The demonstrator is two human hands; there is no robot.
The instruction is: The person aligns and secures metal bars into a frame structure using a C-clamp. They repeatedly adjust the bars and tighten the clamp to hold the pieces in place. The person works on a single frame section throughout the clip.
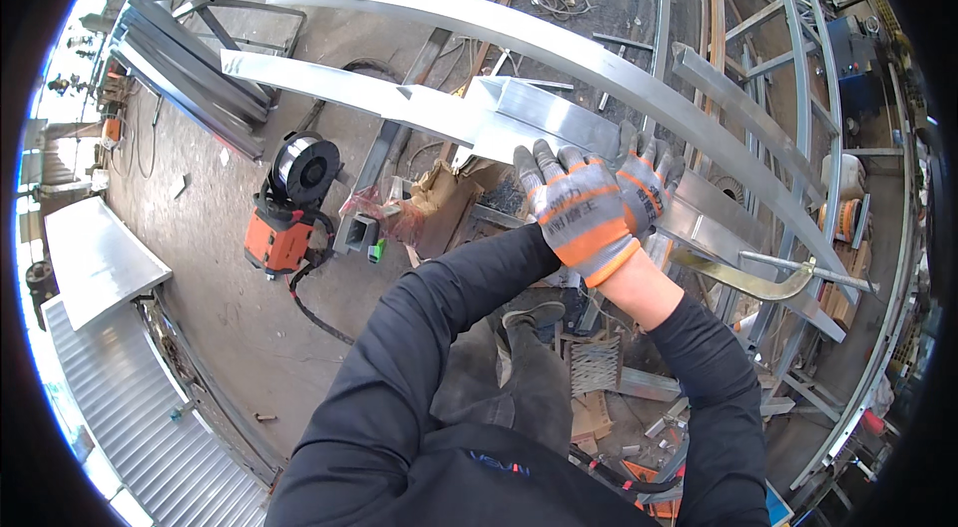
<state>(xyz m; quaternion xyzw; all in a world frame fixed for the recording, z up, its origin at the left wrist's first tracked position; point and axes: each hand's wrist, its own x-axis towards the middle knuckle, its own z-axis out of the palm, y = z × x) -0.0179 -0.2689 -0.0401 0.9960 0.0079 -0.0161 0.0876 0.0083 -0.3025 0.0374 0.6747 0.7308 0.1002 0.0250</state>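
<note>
My forearms cross, both hands in grey and orange work gloves. My right hand (579, 213) lies uppermost, fingers stretched and spread over a shiny metal channel (559, 113). Beyond it my left hand (645, 186), partly covered by the right, rests with its fingers apart on the same metal; its wrist is hidden. A flat metal strip (309, 76) runs from the channel to the left. Beside my right wrist a brass-coloured clamp (743, 275) with a threaded rod (793, 267) sits against the metal profile. A long pale metal bar (449, 8) spans the far side.
An orange wire feeder (277, 240) with a wire spool (305, 169) stands on the floor at left, its cable trailing toward me. Stacked grey profiles (190, 78) lie at far left. Torn cardboard (449, 198) and a square tube end (356, 232) are near my left arm. Steel frames (788, 18) fill the right.
</note>
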